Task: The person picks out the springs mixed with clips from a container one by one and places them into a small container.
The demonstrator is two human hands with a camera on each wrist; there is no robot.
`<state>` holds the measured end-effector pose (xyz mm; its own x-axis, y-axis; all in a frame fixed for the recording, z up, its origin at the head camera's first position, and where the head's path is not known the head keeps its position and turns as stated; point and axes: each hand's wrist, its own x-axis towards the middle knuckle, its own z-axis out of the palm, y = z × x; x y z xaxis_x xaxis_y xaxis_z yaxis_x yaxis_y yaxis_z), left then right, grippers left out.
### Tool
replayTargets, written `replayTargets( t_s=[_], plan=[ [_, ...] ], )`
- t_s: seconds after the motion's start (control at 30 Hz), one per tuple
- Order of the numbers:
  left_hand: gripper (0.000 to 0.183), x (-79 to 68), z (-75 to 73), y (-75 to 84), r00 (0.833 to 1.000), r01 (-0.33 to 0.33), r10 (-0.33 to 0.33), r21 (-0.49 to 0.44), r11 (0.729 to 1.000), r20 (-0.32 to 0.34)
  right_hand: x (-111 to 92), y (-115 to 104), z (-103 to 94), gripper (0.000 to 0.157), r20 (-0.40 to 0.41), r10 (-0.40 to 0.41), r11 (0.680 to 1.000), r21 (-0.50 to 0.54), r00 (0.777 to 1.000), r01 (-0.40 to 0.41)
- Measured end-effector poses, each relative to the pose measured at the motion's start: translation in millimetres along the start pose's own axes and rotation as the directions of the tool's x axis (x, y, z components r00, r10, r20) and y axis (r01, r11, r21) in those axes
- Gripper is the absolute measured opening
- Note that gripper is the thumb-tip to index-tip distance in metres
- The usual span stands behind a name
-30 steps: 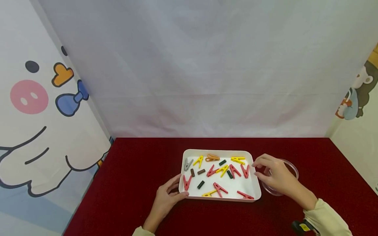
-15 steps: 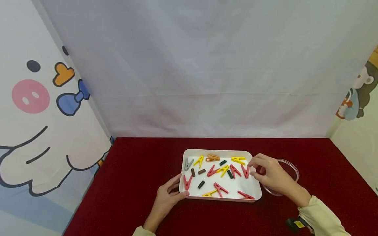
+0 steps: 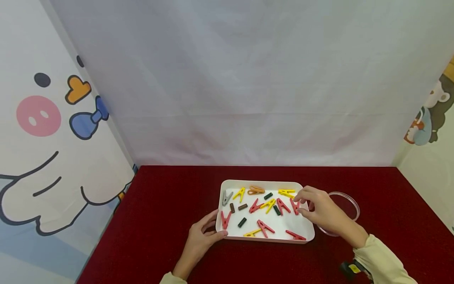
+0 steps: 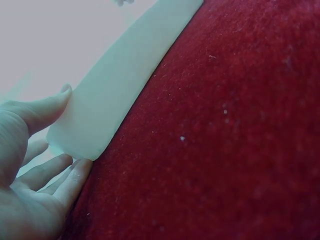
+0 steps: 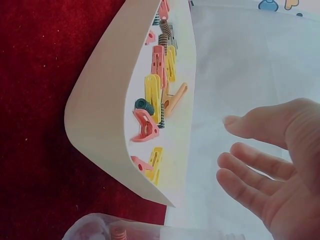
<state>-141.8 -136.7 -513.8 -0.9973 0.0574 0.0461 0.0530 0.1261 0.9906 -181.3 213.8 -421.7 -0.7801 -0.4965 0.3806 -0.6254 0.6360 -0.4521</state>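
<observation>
A white tray [image 3: 255,239] holds pink, yellow, orange and grey clothespins, with dark green and brown coil springs among them. My left hand [image 3: 198,239] holds the tray's front left corner, its thumb at the front wall and its fingers at the left side. Over the right end of the tray, my right hand [image 3: 323,209] hovers with thumb and fingers apart and nothing between them. Nearest to its fingertips is a pink clothespin [image 3: 294,205], partly hidden by them. In the right wrist view, a pink clothespin [image 5: 146,127] and a yellow clothespin [image 5: 153,95] show beyond the tray wall.
A clear round container [image 3: 349,197] stands right of the tray, partly behind my right forearm; a reddish coil [image 5: 118,232] shows inside it. Dark red cloth [image 3: 170,205] covers the table. A pale curtain [image 3: 262,98] hangs behind it.
My right hand has moved left, from beside the tray's right wall to above the pink clothespin. The left hand stays at the tray's corner.
</observation>
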Motion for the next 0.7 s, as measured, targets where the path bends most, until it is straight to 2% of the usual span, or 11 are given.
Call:
replayTargets(
  t_s=[0.47,0.7],
  plan=[
    [0.068,-0.3,-0.3,0.5,1.0,0.012,-0.011,0.004,1.0,-0.004,4.5,-3.0,6.8,0.022,0.097,0.1,0.995,0.009,0.99,-0.102],
    [0.067,-1.1,0.2,2.3,1.0,0.001,-0.001,-0.005,1.0,-0.002,8.6,-3.6,11.5,0.019,0.102,0.076,0.997,0.001,0.992,-0.076]
  ],
)
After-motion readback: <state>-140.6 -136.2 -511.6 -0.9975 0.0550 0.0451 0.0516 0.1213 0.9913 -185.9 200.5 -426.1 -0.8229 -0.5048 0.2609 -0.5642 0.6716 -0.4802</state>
